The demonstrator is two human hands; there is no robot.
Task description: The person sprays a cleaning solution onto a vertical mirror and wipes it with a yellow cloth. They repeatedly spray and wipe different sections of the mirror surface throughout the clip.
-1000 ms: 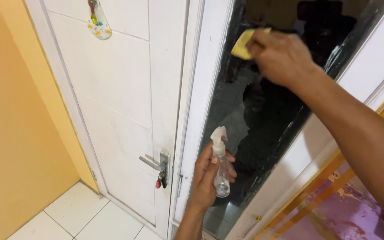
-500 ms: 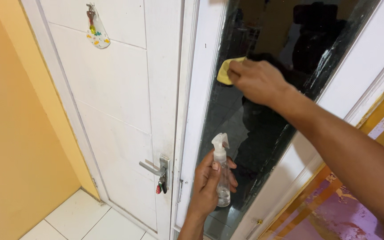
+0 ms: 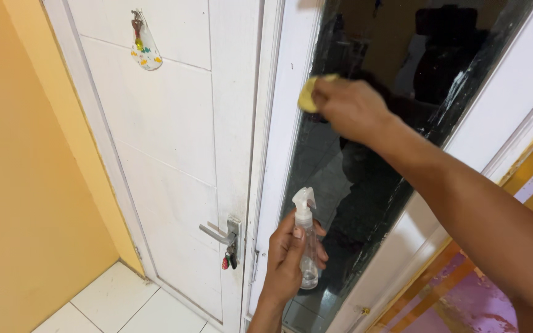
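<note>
While a white door fills the left half of the view from the head camera, a tall dark glass panel in a white frame runs down the middle, leaning from upper right to lower left. An orange-yellow wall stands at the far left, and white floor tiles show at the bottom left. At the lower right, a surface streaked with purple and orange paint appears beside the frame. From the right edge, the person's right arm reaches diagonally up across the glass. The right hand is closed over a small yellow cloth, pressing it against the glass close to the panel's left edge, in the upper part of the pane; only a corner of the cloth shows past the fingers. Well below it, the left hand rises from the bottom edge and grips a small clear spray bottle upright, fingers wrapped around its body, thumb on the front, its white nozzle above the hand and in front of the lower glass. On the door, a metal lever handle sits just left of the bottle, with a key and a red tag hanging under it. Near the top of the door hangs a small white pouch with coloured dots.
</note>
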